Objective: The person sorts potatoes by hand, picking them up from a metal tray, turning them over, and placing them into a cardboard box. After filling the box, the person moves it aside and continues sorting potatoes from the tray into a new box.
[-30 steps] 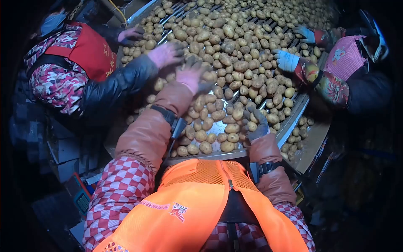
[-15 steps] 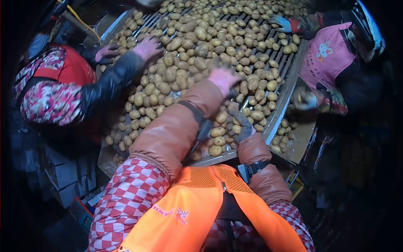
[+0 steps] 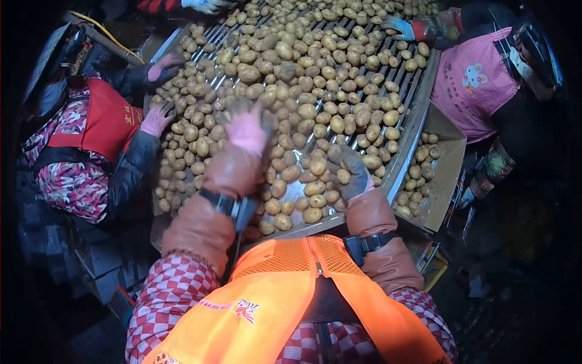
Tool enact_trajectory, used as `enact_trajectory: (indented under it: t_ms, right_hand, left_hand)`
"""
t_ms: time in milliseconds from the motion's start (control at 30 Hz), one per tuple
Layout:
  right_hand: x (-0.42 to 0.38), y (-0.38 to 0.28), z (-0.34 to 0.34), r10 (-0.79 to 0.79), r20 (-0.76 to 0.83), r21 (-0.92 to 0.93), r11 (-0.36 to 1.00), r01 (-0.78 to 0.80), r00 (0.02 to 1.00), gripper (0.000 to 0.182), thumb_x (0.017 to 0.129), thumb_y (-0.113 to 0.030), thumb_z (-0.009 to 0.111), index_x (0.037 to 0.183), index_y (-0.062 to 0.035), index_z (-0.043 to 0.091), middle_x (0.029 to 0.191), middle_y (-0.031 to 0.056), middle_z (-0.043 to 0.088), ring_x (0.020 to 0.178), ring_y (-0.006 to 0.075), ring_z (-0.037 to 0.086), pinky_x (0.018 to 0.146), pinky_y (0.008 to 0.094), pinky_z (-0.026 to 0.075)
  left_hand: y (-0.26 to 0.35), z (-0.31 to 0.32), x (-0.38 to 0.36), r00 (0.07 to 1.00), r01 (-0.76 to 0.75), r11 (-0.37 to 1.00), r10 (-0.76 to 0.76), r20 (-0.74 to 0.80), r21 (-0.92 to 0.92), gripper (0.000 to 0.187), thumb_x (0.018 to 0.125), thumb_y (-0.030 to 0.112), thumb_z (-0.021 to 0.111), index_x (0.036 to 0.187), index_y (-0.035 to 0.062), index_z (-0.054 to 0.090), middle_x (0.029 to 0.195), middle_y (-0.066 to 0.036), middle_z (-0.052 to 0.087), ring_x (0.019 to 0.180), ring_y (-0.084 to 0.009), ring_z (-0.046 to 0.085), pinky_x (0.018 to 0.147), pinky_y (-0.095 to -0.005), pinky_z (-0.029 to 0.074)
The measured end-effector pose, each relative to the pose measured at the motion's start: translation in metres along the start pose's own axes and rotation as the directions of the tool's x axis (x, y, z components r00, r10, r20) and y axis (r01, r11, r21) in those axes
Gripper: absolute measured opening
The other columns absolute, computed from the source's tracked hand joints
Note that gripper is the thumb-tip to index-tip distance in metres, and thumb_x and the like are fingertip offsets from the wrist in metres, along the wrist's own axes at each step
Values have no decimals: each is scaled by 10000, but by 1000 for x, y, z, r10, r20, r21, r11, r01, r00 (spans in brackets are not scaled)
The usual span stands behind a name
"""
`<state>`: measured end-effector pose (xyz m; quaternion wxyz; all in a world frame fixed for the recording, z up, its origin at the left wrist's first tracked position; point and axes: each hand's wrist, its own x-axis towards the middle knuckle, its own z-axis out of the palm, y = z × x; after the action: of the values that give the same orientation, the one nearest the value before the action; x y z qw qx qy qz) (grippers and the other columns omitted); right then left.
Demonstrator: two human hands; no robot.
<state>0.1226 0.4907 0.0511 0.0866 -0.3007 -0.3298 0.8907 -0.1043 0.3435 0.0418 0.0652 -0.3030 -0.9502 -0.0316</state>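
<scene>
My left hand (image 3: 247, 126), in a pink glove with dark fingers, is over the heap of potatoes (image 3: 267, 57) left of centre. Its fingers are spread and a little blurred, with no potato visible in them. Nearer the front right, my right hand (image 3: 353, 168), in a grey glove, curls round a small potato (image 3: 343, 176). Loose potatoes lie beside both hands, and several (image 3: 312, 215) rest by the near edge. Under them are the dark bars of a sorting table (image 3: 414, 100) and a pale wet surface at the front.
A co-worker's pink-gloved hands (image 3: 159, 117) touch the potatoes on the left. Another person's blue-gloved hand (image 3: 398, 28) is at the far right, and a white-gloved hand (image 3: 209, 5) shows at the top. A cardboard box (image 3: 445, 161) of potatoes stands against the right metal rail (image 3: 407, 164).
My left hand has swept left from the middle of the potatoes. My right hand has shifted slightly away from me with the potato. The left co-worker's hands have drawn back; a white-gloved hand appears at top.
</scene>
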Motion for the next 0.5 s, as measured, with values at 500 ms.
enact_trajectory:
  t_ms: [500]
  right_hand:
    - [169,-27,10,-322,58,-936,-348,-61,945,416,907,-82,580,1315,-151,622,1141,192,696,1105,380,650,967,445,525]
  left_hand:
    - [-8,41,-70,527,776,-603,456,718,-186,600,1003,586,456,1224,42,579,974,-73,617,807,-180,625,703,-289,551]
